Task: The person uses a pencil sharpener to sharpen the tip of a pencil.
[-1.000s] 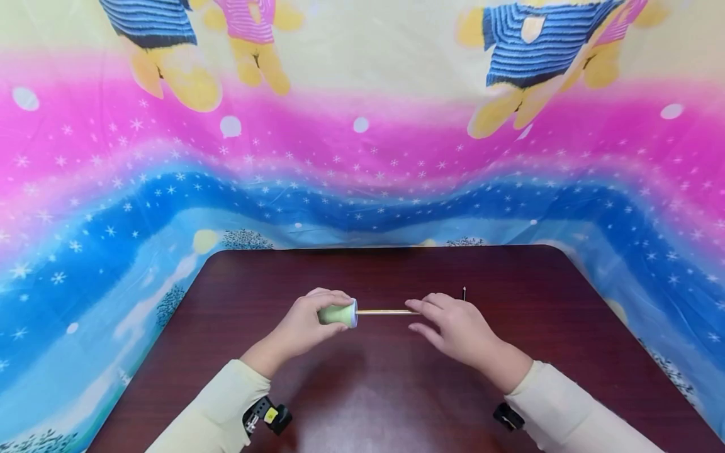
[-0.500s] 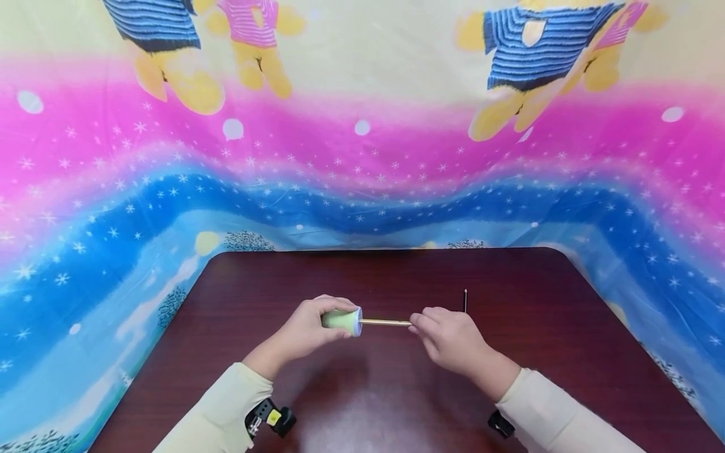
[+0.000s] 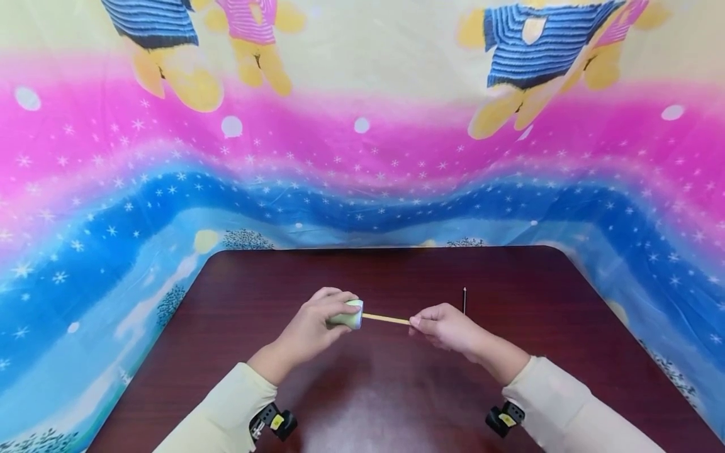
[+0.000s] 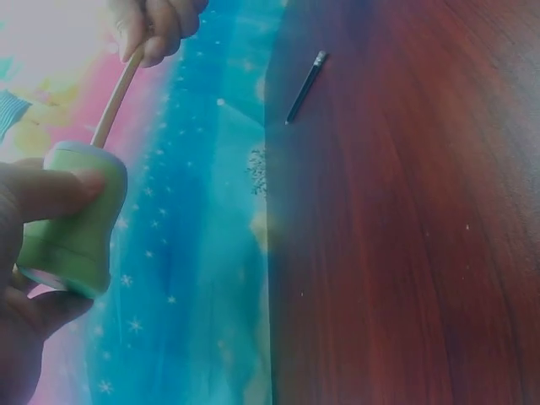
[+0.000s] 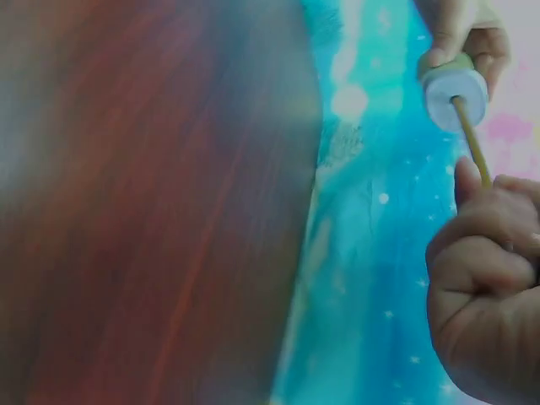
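Observation:
A light green pencil sharpener [image 3: 345, 319] with a pale end face is held in my left hand [image 3: 306, 332], fingers and thumb curled round its waisted body [image 4: 84, 215]. From the hole in its end face [image 5: 440, 103] a yellow pencil [image 3: 386, 319] sticks out toward the right. My right hand [image 3: 450, 328] pinches the pencil's outer end between thumb and fingers. The tip inside the sharpener is hidden. Both hands are raised over the table.
A dark pencil [image 3: 464, 301] lies on the dark red-brown table [image 3: 374, 277], just beyond my right hand. Behind the table hangs a printed cloth [image 3: 362, 189]. Black cameras [image 3: 506, 418] are strapped at both wrists.
My right hand went from loosely spread fingers to a pinch on the yellow pencil, then turned at the wrist. The pencil now slants slightly down to the right; my left hand kept the sharpener.

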